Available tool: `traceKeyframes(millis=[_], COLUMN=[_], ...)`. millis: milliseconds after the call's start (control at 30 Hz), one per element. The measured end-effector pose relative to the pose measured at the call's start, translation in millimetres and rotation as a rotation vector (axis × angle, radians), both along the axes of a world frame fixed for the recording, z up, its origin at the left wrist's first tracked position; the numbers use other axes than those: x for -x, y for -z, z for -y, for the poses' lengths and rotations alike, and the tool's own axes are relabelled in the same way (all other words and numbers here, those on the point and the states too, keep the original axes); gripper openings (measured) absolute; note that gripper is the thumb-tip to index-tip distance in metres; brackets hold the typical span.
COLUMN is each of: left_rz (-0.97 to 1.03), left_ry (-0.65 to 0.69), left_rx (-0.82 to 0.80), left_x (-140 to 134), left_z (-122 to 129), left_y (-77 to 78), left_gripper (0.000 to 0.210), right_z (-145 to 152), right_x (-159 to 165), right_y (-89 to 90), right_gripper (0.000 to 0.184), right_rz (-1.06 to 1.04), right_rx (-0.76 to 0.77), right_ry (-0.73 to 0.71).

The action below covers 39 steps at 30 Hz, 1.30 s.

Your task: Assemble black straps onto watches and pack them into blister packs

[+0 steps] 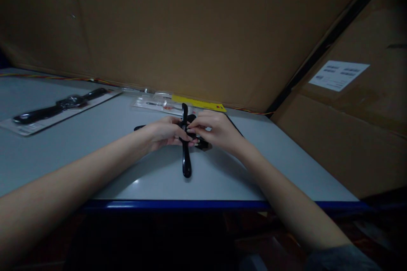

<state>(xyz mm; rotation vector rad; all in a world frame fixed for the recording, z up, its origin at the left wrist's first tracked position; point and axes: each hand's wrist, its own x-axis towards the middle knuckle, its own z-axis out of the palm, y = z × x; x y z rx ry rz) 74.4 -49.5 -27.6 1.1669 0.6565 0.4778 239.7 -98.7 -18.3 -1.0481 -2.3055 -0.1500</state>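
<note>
Over the middle of the table, a glossy black spokeshave (186, 161) is held with one handle pointing toward me and the other away. My left hand (167, 132) wraps its middle from the left, thumb across the body. From the right, my right hand (214, 129) pinches at the same middle part with thumb and forefinger; the small part under those fingertips is hidden. Another black handle end (139, 127) shows beyond my left wrist. A dark piece (203, 145) sits just below my right fingers, too dim to name.
A packaged spokeshave (47, 112) lies on its card at the left. Clear plastic packaging (152, 103) and a yellow card (200, 103) lie at the back. Cardboard walls (178, 34) enclose the back and right. Twisted wires (47, 77) run along the rear; a blue edge (178, 205) borders the front.
</note>
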Motion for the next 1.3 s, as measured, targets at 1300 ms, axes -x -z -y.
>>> traceKeyframes(millis=[1300], left_rz=[-0.013], left_ry=[-0.026], left_rx=[-0.009], left_x=[-3.2], left_z=[1.1], left_y=[-2.0], left_gripper=[0.027], right_z=[-3.4], right_x=[3.7], right_y=[12.1], right_gripper=[0.011], right_rz=[-0.375], right_rx=[0.417], right_ry=[0.028])
